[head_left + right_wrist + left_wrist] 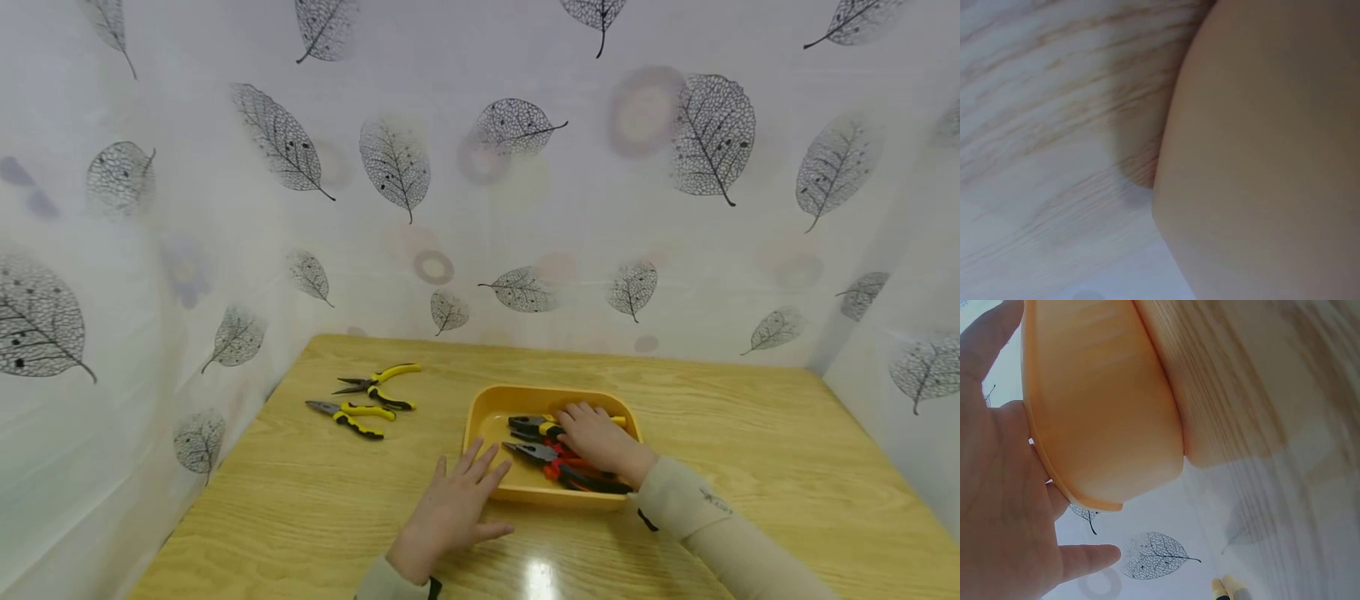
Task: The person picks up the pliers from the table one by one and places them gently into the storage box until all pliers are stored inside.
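A yellow tray (pixel 551 497) holds several pliers. My right hand (pixel 600 439) reaches over its right side and lies across a combination pliers with yellow and black handles (pixel 527 423); its palm side is hidden, so I cannot tell whether the fingers close round a handle. Just in front of that hand lie long-nose pliers with red and black handles (pixel 534 452). My left hand (pixel 448 512) is spread with straight fingers at the tray's left front corner. The left wrist view has those fingers along the rim of the tray (pixel 1104 400), thumb held apart.
Two yellow-and-black pliers lie left of the tray on the wood-grain table (pixel 300 517): one with spread handles (pixel 372 386), and another (pixel 351 414) nearer me. A leaf-patterned curtain (pixel 480 208) surrounds the back and sides. The tray's outer wall (pixel 1260 150) fills much of the right wrist view.
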Tool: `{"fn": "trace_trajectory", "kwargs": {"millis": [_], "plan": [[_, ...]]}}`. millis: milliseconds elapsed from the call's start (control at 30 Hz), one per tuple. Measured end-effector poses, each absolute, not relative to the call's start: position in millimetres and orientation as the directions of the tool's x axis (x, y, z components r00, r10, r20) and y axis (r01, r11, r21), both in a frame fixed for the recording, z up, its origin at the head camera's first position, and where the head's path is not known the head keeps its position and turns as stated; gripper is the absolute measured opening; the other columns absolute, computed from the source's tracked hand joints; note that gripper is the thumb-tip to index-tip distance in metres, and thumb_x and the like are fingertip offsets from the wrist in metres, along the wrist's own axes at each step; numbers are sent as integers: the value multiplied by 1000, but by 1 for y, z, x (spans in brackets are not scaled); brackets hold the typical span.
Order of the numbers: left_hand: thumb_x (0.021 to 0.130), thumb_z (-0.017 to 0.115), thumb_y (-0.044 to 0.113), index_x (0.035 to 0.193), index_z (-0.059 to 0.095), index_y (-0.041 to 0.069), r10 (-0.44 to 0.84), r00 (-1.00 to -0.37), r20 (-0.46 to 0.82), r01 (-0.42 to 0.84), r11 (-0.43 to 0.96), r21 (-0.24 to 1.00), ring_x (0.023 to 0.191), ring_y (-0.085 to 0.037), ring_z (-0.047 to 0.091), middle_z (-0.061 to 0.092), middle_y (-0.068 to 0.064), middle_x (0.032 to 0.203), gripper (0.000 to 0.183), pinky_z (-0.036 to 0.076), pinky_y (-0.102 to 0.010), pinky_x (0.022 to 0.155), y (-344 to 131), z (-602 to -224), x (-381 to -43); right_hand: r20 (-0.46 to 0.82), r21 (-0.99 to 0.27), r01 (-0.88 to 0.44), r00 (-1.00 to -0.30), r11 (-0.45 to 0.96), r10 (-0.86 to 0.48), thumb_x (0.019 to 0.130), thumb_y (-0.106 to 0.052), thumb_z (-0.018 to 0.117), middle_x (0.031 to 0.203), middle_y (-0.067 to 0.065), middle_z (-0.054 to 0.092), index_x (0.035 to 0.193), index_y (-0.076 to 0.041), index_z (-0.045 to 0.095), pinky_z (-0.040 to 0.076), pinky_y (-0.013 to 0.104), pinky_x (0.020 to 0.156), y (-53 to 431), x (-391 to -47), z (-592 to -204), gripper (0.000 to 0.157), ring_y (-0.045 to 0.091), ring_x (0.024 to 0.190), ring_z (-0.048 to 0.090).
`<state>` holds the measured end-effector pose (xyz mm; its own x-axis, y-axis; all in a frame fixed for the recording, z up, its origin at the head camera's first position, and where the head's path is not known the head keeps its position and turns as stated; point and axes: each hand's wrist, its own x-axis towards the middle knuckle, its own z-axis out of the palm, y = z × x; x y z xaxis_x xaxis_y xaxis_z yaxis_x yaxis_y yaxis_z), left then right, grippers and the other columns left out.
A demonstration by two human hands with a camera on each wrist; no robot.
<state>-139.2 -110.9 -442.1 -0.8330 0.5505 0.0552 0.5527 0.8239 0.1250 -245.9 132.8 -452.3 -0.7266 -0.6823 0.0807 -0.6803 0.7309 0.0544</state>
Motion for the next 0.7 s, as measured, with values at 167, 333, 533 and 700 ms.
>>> {"fn": "trace_trajectory", "kwargs": {"millis": [167, 333, 533, 700], "plan": [[78, 48, 63, 138, 33, 19, 550, -833, 50, 552, 824, 132, 132, -25, 10, 22, -6, 144, 76, 25, -62, 91, -110, -441, -139, 66, 46, -679, -729, 732, -681, 90, -22, 51, 108, 15, 51, 117, 2, 51, 41, 48, 78, 133, -244, -450, 36, 32, 98, 47], [78, 47, 63, 138, 32, 19, 545, -837, 48, 546, 827, 134, 133, -24, 9, 21, -5, 145, 76, 24, -62, 92, -110, -440, -139, 64, 38, -678, -732, 734, -679, 90, -22, 51, 109, 16, 51, 117, 2, 51, 41, 48, 79, 133, -244, -449, 36, 32, 99, 47], [77, 47, 64, 139, 31, 20, 539, -841, 43, 540, 832, 130, 133, -24, 8, 20, -5, 145, 77, 23, -62, 92, -110, -441, -139, 40, -48, -657, -754, 753, -656, 90, -23, 51, 117, 19, 50, 119, 4, 49, 36, 51, 87, 137, -243, -444, 40, 35, 107, 46], [77, 47, 64, 139, 30, 19, 531, -847, 33, 531, 839, 122, 133, -25, 7, 19, -5, 145, 78, 22, -61, 93, -110, -440, -138, 58, -113, -639, -769, 761, -637, 89, -23, 54, 120, 22, 48, 121, 7, 47, 31, 51, 92, 144, -240, -438, 45, 37, 111, 43]]}}
